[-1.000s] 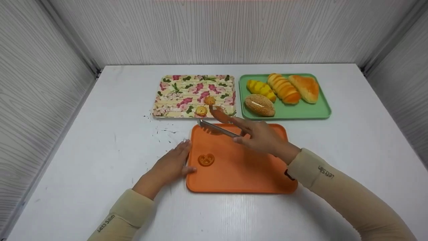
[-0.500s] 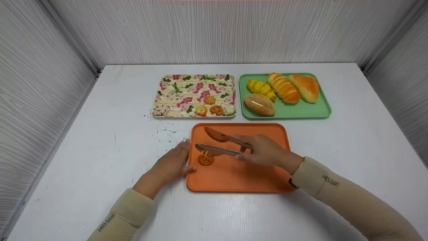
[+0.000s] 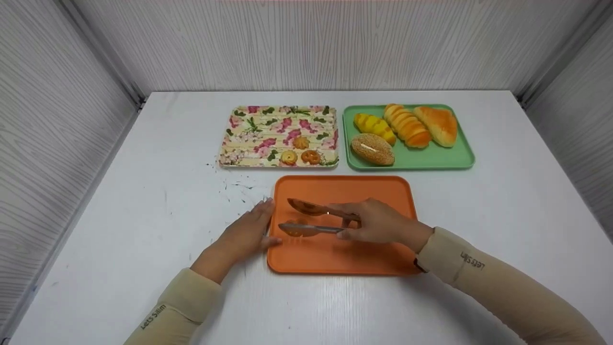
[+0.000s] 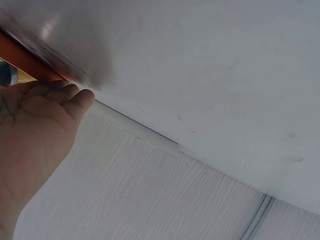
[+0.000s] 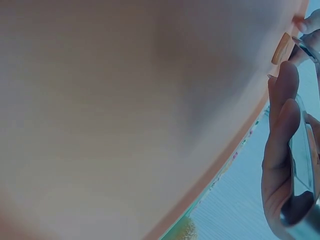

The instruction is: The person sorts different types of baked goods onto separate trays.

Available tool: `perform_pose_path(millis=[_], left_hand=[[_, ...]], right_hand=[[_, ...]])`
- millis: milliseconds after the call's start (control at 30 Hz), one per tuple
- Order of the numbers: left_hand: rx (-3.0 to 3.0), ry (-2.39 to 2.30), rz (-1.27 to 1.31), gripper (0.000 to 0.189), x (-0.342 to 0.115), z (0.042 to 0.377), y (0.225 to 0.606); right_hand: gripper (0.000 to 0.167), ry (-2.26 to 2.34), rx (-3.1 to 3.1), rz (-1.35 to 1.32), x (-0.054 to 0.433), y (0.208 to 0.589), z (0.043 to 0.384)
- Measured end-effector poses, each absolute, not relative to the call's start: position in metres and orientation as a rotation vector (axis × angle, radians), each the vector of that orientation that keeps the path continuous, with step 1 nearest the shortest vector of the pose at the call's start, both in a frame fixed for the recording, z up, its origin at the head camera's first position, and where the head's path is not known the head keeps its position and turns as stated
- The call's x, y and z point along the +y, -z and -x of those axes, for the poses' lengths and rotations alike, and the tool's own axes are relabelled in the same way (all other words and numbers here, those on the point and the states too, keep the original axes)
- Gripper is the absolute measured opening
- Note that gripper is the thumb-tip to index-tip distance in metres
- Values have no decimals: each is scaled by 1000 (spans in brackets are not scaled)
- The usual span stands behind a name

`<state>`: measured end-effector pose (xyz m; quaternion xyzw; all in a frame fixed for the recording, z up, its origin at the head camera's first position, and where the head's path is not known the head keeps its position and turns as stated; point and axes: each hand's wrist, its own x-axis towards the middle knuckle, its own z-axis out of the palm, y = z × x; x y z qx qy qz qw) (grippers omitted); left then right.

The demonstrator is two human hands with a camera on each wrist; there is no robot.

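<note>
My right hand (image 3: pixel 380 221) grips metal tongs (image 3: pixel 306 207) over the orange tray (image 3: pixel 345 189), their two arms spread apart. The tongs' nearer arm partly covers a small pretzel-shaped cookie (image 5: pixel 281 49) at the left of the tray; whether the tips touch it, I cannot tell. At the tray's left edge lies my left hand (image 3: pixel 244 237), its fingers extended along the outside and its thumb at the rim. In the left wrist view that hand shows palm side up front, holding nothing.
Behind the orange tray lies a floral tray (image 3: pixel 254 132) with a pretzel (image 3: pixel 311 157) and two other cookies, a round one (image 3: pixel 289 157) and a ridged one (image 3: pixel 301 142). Beside it a green tray (image 3: pixel 445 158) bears several breads, including a seeded roll (image 3: pixel 373 149).
The tongs have come back from the floral tray, where a pretzel now lies uncovered, and down toward the pretzel on the orange tray. Their arms have spread. My left hand has stayed put.
</note>
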<state>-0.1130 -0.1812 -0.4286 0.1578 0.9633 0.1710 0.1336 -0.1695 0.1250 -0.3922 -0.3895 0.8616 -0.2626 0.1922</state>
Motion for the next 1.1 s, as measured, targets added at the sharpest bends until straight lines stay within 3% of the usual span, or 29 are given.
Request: perform_pose_path(millis=[1100], left_hand=[[2779,-525,-443,92,-179,112,425]], right_hand=[[53,696,2448,1207,119,394,166]])
